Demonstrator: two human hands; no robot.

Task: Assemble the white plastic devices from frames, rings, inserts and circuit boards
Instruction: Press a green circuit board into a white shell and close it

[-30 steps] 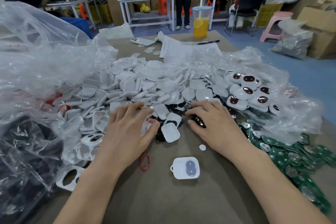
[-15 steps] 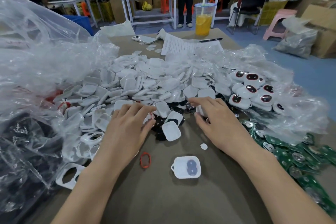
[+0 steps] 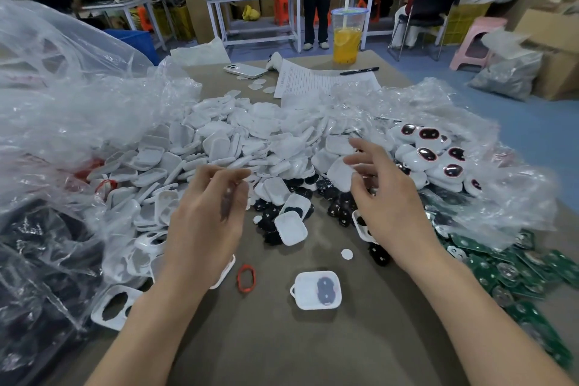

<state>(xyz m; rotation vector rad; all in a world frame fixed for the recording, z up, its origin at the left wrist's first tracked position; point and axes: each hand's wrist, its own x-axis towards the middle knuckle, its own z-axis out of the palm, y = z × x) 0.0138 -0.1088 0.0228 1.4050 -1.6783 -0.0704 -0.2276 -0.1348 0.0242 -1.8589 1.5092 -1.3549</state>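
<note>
My left hand (image 3: 210,213) is lifted over the near edge of the pile of white shells (image 3: 235,141), its fingertips pinched on a thin blurred piece that looks like a ring. My right hand (image 3: 385,200) pinches a white shell (image 3: 341,175) above the black inserts (image 3: 338,207). A shell with a dark insert (image 3: 316,290) lies on the table in front of me, with a red ring (image 3: 246,278) beside it. A white frame (image 3: 114,307) lies at the near left. Green circuit boards (image 3: 517,269) are heaped on the right, and finished devices (image 3: 429,153) behind them.
Crumpled clear plastic bags (image 3: 62,103) crowd the left side and wrap the right heap. At the far end of the table are a drink cup (image 3: 346,37), a phone (image 3: 244,71), a paper sheet (image 3: 313,81) and a pen (image 3: 358,71). Two people are beyond.
Both hands have risen off the table. My right hand has picked a white shell out of the pile. My left hand has lifted with its fingertips pinched together.
</note>
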